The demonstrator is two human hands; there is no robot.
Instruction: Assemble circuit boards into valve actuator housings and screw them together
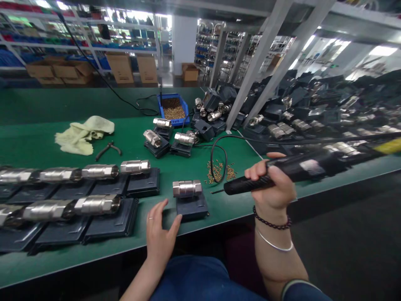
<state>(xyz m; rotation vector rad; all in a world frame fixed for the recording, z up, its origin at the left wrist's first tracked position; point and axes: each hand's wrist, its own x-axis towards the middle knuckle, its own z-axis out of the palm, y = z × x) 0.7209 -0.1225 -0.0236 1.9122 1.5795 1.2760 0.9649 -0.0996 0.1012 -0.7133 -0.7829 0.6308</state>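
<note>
My right hand (274, 184) is wrapped round a black electric screwdriver (250, 183), its thin bit pointing left, with what looks like a small screw at the tip. Below that bit lies part of the green bench, beside a loose pile of brass-coloured screws (216, 171). My left hand (161, 230) has its fingers spread beside a dark grey box with a metal valve body (187, 189) on it. The thumb is at the box's left edge; whether it touches, I cannot tell. To the left stand two rows of similar boxes with metal valve bodies (97, 205).
A blue bin (187, 109) of screws sits at the back, near several loose assemblies (153, 140). Pliers (108, 150) and a pale yellow cloth (84, 133) lie at left. A large heap of grey boxes (294, 104) fills the right, behind metal posts (261, 62). A black cable (216, 146) loops across the bench.
</note>
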